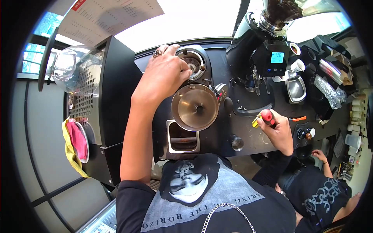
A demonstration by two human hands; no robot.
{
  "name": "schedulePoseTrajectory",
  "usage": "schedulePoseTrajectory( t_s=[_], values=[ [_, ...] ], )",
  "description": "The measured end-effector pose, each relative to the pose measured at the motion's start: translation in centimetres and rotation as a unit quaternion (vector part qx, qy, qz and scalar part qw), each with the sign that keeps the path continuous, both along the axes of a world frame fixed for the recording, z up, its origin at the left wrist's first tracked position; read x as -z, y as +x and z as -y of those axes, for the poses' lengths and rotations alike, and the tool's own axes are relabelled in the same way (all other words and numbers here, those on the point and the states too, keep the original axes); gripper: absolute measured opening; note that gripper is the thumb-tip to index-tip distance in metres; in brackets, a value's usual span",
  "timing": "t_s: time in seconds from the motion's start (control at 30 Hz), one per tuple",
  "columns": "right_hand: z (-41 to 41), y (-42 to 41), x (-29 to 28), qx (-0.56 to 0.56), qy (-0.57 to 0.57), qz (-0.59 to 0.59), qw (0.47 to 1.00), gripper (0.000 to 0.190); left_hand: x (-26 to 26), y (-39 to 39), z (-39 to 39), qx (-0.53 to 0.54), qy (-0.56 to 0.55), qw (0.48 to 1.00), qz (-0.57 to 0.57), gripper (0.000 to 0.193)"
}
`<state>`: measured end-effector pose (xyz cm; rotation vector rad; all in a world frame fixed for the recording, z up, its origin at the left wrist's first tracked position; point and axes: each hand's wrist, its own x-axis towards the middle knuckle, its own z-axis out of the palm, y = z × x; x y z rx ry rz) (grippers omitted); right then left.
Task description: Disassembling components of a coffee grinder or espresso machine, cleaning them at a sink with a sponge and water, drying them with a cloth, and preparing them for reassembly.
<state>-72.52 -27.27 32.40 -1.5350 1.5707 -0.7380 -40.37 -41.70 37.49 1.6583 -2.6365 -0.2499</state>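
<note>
My left hand, with a ring on it, reaches over the opened burr chamber of a black coffee grinder. Its thumb and a fingertip are at the chamber's inner rim; whether they pinch something small is hidden. In front of the chamber, the grinder bears a wide metal funnel. My right hand grips a screwdriver with a red and black handle, held over the dark counter. A yellow object shows beside its fingers; I cannot tell if it is held too.
A second grinder with a lit display stands to the right; small screws lie on its tray. Nearer are a metal-rimmed knock box, a small metal cup and a tamper. An espresso machine stands left. Another person is at right.
</note>
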Motion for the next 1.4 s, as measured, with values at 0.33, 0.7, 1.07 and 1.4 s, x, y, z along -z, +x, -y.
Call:
schedulePoseTrajectory(
  t_s=[0.33,0.7,1.07,1.4],
  values=[
    [-5.1,-4.9,7.4,0.071,0.099,-0.020,0.992,0.026,0.5,-0.7,-0.8,-0.012,0.045,0.998,0.034,0.040],
    [-7.3,-7.2,14.4,0.079,0.146,-0.100,0.981,0.033,2.5,-0.4,-0.5,0.049,-0.021,0.998,-0.015,0.038],
    [-6.6,-5.5,17.7,0.066,0.198,-0.235,0.949,0.038,1.6,0.7,-1.3,-0.001,-0.054,0.998,-0.043,0.033],
    [-7.5,-7.7,22.7,0.144,-0.100,-0.311,0.934,0.034,1.8,1.1,-2.0,-0.024,0.022,0.999,-0.022,0.042]
  ],
)
